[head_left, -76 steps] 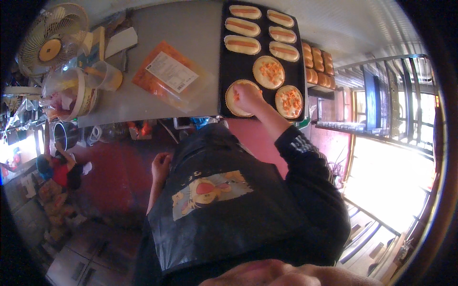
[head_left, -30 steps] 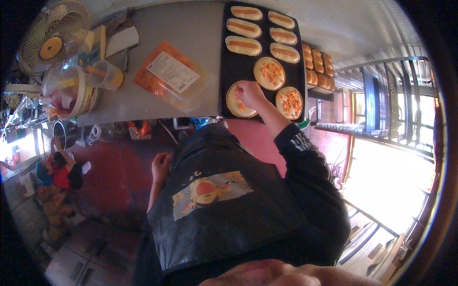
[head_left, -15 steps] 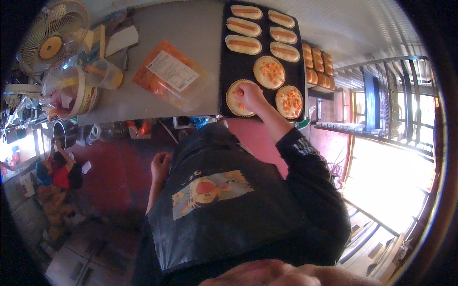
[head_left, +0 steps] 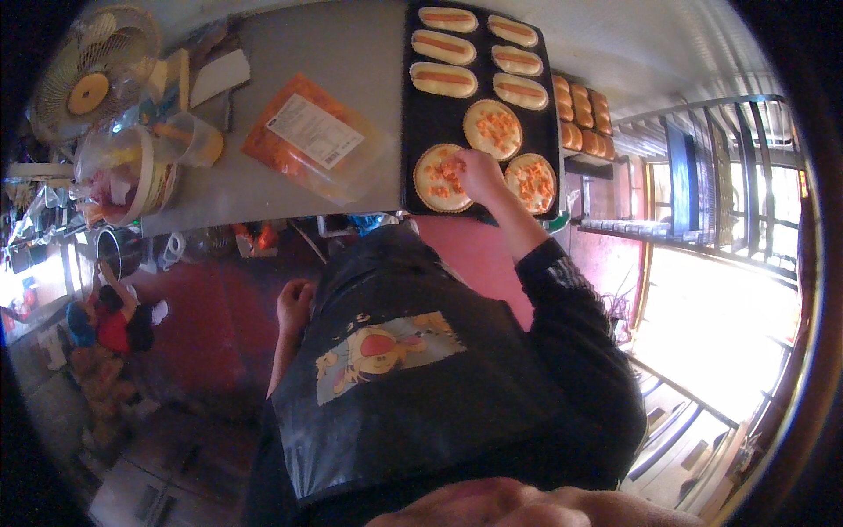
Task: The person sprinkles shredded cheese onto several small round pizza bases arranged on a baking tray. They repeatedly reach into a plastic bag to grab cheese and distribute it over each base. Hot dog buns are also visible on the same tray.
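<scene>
My right hand [head_left: 481,178] is over the right edge of a round dough [head_left: 433,195] in a pleated cup. Its fingers are pinched together just above the orange bits on that dough; what lies between them is hidden. Two more round doughs with orange bits, one farther back [head_left: 493,132] and one to the right [head_left: 531,191], share the black baking tray [head_left: 485,77]. Several long doughs topped with sausage [head_left: 444,79] fill its far part. My left hand [head_left: 296,303] hangs beside my black apron, fingers curled, with nothing visible in them.
Left of the tray, a plastic bag of orange topping [head_left: 307,136] lies on the grey table [head_left: 351,44]. A tub [head_left: 149,180], a clear jug [head_left: 200,140] and a fan [head_left: 88,92] crowd the left end. Baked buns [head_left: 584,114] and a metal rack [head_left: 716,176] stand right.
My right hand has shifted right, from the middle of the near-left round dough to its edge. More orange bits now show on that dough. My left hand stays put.
</scene>
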Available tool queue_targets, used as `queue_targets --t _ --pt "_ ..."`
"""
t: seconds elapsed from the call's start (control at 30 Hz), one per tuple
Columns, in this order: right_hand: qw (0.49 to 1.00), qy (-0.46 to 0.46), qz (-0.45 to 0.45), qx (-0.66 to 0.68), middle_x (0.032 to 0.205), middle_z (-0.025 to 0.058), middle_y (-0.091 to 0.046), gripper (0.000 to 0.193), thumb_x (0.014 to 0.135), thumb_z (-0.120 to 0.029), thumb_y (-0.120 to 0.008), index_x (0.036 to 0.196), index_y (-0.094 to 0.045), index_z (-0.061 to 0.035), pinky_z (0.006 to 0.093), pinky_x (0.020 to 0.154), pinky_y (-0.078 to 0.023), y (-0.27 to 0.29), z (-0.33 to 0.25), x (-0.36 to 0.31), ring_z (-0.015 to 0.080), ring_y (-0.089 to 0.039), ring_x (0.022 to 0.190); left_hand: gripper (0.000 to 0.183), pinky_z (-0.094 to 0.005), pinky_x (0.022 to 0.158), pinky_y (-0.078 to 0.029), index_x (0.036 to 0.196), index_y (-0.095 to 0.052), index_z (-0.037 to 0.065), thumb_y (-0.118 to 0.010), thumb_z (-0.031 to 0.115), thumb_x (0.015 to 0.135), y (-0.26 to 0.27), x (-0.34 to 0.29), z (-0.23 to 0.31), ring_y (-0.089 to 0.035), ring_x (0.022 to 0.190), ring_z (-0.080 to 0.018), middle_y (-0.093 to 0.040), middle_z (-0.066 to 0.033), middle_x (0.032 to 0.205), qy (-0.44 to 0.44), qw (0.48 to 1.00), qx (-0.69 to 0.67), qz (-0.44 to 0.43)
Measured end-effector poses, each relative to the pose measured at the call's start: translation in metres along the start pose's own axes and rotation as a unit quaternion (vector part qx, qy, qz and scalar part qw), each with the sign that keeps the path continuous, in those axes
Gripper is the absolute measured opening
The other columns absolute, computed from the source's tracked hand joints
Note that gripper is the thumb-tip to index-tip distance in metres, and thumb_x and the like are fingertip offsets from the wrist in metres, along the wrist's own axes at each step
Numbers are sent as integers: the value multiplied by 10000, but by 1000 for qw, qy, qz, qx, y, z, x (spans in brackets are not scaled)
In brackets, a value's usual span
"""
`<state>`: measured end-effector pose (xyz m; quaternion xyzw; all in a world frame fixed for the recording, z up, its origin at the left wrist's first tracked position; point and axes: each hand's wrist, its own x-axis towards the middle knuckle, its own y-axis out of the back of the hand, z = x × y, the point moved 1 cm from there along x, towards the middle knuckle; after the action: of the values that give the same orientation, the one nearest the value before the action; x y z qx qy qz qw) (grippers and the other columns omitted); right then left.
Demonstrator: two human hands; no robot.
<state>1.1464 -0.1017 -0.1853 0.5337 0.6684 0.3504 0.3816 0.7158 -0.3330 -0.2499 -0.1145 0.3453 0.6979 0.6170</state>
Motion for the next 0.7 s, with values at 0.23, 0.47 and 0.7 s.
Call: queue_targets --t 0.23,0.47,0.7 --pt "991 27 -46 -119 1071 143 -641 220 808 -133 -605 1006 -698 -110 435 867 -520 -23 -7 4 338 -619 1015 186 -279 752 -496 1009 -657 15 -635 153 885 -2 -3 11 -631 813 -127 -687 -61 887 16 1000 16 -1" --pt "989 12 -45 -142 989 136 -650 161 812 -147 -616 955 -690 -142 446 804 -527 -24 -5 9 343 -636 934 175 -277 742 -490 1002 -658 18 -630 149 890 -5 -3 1 -619 798 -124 -681 -56 879 16 999 -30 0" --pt "981 10 -109 -160 1082 161 -650 302 808 -206 -647 1093 -651 -105 460 819 -533 -11 -14 12 339 -627 1021 177 -282 753 -490 1008 -664 24 -632 148 887 -4 -6 5 -623 807 -130 -683 -60 884 3 1000 -4 3"
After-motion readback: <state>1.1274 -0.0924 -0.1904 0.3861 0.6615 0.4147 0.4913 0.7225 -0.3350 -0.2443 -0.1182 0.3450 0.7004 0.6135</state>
